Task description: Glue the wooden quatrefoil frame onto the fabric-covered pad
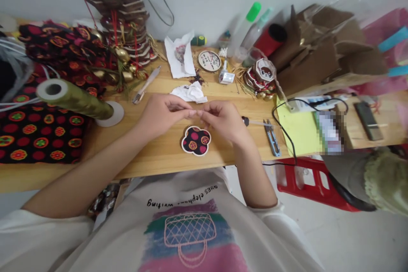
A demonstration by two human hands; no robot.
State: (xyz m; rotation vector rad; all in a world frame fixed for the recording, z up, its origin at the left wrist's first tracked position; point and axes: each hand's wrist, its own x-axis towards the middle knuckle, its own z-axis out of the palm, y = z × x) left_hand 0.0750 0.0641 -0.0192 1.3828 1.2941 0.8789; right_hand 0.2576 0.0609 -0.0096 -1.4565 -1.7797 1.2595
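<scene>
My left hand [166, 112] and my right hand [221, 118] meet fingertip to fingertip over the wooden table. Thumb and fingers are pinched together on both sides, and whatever they hold is too small to make out. Just below them lies a flower-shaped piece [195, 140] with a white edge and black patterned cloth, touched by neither hand. Behind the fingertips is a crumpled white paper [190, 92]. To the right of my right hand are blue thread snips [272, 138].
A spool of olive cord [76, 100] stands at left beside folded patterned cloth [41, 136]. Stacked ornaments with bells [123, 25], a small bottle [226, 75] and brown paper bags [325, 46] line the back. A black cable [293, 136] crosses yellow paper [296, 129] at right.
</scene>
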